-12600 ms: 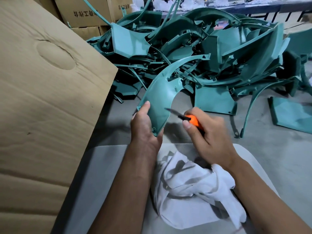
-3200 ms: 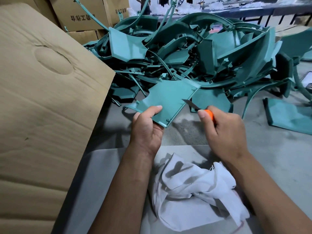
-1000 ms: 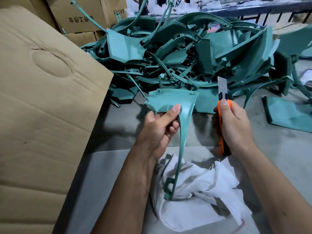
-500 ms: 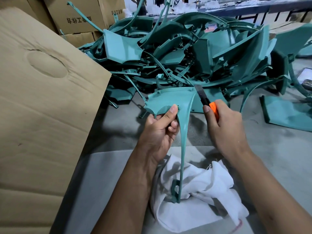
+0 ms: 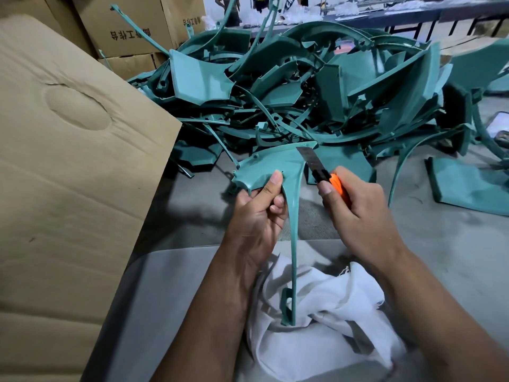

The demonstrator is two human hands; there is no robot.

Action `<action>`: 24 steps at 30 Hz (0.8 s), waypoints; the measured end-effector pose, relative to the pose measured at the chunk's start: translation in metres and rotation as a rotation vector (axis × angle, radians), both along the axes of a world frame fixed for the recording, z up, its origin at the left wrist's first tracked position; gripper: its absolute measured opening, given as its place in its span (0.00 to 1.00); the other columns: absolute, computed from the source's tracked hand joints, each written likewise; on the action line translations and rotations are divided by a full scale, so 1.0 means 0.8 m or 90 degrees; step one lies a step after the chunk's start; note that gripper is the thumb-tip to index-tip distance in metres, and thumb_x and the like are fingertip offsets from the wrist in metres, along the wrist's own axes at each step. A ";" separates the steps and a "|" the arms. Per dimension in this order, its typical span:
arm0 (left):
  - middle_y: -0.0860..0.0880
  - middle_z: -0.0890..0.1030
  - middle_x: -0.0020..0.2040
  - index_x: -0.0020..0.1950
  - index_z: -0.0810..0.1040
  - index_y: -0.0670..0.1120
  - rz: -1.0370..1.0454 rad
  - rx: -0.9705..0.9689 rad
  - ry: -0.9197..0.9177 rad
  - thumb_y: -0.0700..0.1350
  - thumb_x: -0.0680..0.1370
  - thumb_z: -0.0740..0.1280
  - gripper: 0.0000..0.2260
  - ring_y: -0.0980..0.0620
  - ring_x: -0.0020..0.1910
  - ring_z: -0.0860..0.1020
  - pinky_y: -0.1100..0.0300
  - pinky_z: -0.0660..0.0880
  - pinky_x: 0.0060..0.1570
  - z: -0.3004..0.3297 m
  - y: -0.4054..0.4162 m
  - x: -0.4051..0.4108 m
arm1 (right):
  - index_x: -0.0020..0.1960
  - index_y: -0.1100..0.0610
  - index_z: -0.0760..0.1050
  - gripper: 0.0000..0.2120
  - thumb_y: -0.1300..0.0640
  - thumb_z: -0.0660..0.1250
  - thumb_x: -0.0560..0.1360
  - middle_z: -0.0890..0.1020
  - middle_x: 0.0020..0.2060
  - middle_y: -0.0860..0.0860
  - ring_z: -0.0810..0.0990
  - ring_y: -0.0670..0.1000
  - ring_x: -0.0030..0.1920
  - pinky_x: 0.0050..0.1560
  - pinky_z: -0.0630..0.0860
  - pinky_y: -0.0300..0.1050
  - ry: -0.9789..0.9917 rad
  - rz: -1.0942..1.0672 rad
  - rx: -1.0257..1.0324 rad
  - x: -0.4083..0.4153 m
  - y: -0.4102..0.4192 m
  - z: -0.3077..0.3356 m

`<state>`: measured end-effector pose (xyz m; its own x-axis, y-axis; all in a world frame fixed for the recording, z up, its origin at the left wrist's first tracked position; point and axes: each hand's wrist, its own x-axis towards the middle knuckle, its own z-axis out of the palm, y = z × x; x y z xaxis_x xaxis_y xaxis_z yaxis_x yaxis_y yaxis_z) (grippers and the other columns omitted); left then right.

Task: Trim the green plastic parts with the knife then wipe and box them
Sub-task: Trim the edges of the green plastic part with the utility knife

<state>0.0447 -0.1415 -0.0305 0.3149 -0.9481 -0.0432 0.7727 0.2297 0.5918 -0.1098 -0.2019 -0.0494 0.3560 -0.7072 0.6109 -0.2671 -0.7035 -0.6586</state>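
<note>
- While our left hand [image 5: 257, 213] pinches the green part [image 5: 278, 168] at its near edge, thumb on top and fingers curled beneath, our right hand [image 5: 355, 208] is clenched round the orange knife [image 5: 327, 179], with the blade laid against the part's right edge near its far corner.
- The part is held in the air above the near edge of the floor space, its long thin leg running down to touch the white cloth [image 5: 325, 307] on our lap.
- To trim well, we judge it best to keep the blade shallow along the edge and draw it away from the left thumb, shaving off only the flash.
- We would keep the leg braced on the cloth so that the part does not twist under the cut.
- The gripping fingers sit close to the blade's path, so a slip is the risk we see.
- Counting: one knife, one cloth, one part in hand.
- The pile of green parts [image 5: 316, 86] beyond holds too many tangled pieces to count; a few more lie loose to the right.
- One large cardboard box [image 5: 68, 175] stands at the left for the finished parts, and at least two printed cartons [image 5: 132, 26] are stacked at the far left.
</note>
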 end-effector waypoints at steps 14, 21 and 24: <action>0.52 0.76 0.32 0.57 0.74 0.40 -0.028 0.006 0.022 0.39 0.71 0.70 0.15 0.61 0.22 0.71 0.73 0.66 0.20 0.005 0.002 0.008 | 0.38 0.49 0.65 0.18 0.54 0.62 0.86 0.69 0.27 0.48 0.66 0.45 0.27 0.29 0.61 0.37 -0.036 -0.014 0.010 -0.003 0.001 0.003; 0.52 0.79 0.33 0.50 0.75 0.41 -0.069 -0.021 -0.032 0.39 0.72 0.69 0.09 0.62 0.22 0.71 0.74 0.65 0.20 0.005 0.005 0.002 | 0.38 0.46 0.59 0.20 0.52 0.62 0.86 0.67 0.27 0.45 0.69 0.43 0.29 0.30 0.64 0.35 0.002 -0.193 -0.030 -0.003 -0.011 -0.004; 0.52 0.79 0.32 0.54 0.73 0.39 -0.051 -0.018 -0.044 0.39 0.71 0.70 0.13 0.62 0.22 0.71 0.74 0.66 0.20 0.004 0.002 0.000 | 0.40 0.48 0.61 0.17 0.52 0.62 0.86 0.66 0.27 0.45 0.70 0.44 0.30 0.30 0.63 0.34 0.035 -0.166 -0.064 0.001 -0.007 -0.006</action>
